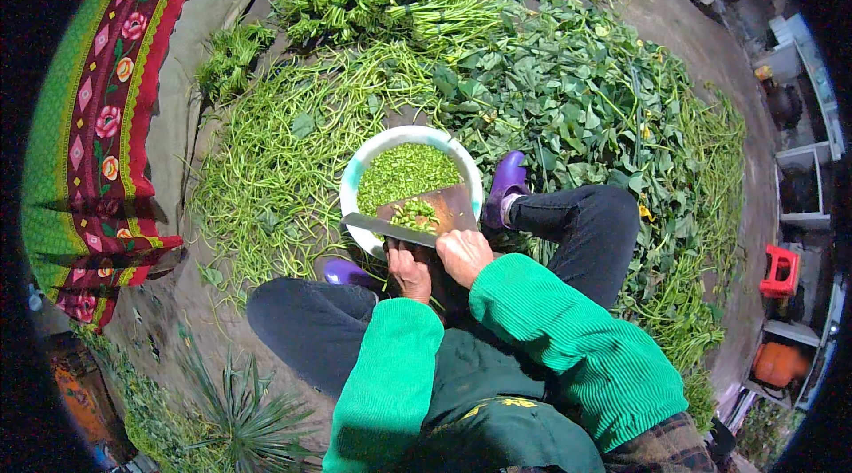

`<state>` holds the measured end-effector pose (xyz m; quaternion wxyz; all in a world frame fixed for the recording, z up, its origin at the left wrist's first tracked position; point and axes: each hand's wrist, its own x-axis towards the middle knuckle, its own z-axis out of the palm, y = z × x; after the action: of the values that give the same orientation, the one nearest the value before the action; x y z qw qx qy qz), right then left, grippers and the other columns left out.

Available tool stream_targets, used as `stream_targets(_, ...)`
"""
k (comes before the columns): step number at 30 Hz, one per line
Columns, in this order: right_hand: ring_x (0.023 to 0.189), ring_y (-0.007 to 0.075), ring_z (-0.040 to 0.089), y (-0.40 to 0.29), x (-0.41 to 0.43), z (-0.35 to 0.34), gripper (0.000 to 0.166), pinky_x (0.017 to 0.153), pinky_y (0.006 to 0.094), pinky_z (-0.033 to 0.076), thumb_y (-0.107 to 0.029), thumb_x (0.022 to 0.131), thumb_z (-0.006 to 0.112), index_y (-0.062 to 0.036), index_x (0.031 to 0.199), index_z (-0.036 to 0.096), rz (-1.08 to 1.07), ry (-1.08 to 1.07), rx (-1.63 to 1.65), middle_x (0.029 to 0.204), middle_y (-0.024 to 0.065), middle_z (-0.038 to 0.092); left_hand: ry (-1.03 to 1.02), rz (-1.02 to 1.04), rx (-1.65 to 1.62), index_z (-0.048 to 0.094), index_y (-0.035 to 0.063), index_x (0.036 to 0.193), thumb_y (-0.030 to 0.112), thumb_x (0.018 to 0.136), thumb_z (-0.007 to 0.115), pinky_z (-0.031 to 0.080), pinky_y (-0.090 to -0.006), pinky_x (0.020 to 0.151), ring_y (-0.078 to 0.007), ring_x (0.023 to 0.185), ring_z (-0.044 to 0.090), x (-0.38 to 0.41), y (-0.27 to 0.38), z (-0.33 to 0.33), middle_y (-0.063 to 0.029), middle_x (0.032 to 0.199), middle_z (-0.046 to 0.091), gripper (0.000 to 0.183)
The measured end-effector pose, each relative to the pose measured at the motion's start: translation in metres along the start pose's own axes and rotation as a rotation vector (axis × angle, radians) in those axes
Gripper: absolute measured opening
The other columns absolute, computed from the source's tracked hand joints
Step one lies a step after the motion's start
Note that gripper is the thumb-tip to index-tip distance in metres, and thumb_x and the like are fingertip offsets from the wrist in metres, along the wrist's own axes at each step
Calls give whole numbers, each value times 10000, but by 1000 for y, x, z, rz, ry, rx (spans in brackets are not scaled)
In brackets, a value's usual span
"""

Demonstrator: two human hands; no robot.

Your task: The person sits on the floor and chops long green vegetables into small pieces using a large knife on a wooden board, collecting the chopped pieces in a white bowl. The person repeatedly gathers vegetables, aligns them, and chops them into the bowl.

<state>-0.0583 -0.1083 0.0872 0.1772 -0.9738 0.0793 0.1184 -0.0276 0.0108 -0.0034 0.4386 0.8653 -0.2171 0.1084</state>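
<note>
My right hand (462,255) grips a knife (393,231) whose long, wide blade reaches left across the near part of a white and turquoise basin (414,132). Just behind the blade is my left hand (409,271), fingers curled close to it; whatever they hold is hidden. A wooden cutting board (456,203) lies slanted over the basin's near right side. Small chopped green pieces (416,213) rest on the board against the blade. Finely chopped green stems (407,172) fill much of the basin beyond.
Loose green stems (266,160) spread left of the basin, and leafy vines (566,87) lie to the right. Tied bundles of stems (393,0) are heaped behind. A floral cloth (106,120) hangs at left. A spiky plant (243,406) is at lower left, a red plastic stool (780,271) at right.
</note>
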Motion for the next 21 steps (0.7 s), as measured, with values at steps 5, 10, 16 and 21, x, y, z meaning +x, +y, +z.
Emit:
stream_targets(5, 642, 304, 613, 6, -4, -19, 98, 552, 393, 486, -85, 685, 525, -31, 651, 598, -34, -116, 0, 658, 161, 596, -564, -275, 409, 543, -50, 970, 134, 786, 476, 322, -455, 858, -394, 1055, 412, 7, 7, -19, -241, 1172, 446, 269)
stream_targets(10, 636, 300, 612, -13, -26, -45, 85, 559, 389, 490, -82, 683, 527, -39, 658, 596, -32, -137, -18, 650, 151, 594, -69, -59, 51, 549, -26, 995, 73, 764, 490, 361, -464, 804, -425, 975, 450, 1, 0, -21, -254, 1123, 473, 258)
stream_targets(16, 625, 339, 599, -6, 1, 2, 91, 546, 417, 477, -59, 653, 537, 6, 615, 588, 0, -13, 48, 623, 207, 576, -71, 55, 94, 534, -43, 941, -59, 663, 510, 374, -471, 762, -446, 879, 463, -10, -13, -3, -259, 1025, 484, 279)
stream_targets(21, 600, 327, 603, 12, 4, -19, 88, 530, 416, 481, -62, 659, 531, 5, 649, 587, 19, -24, 6, 620, 186, 580, 9, -56, -24, 469, -59, 857, -40, 679, 504, 367, -471, 708, -437, 816, 438, 4, 7, 0, -232, 877, 436, 182)
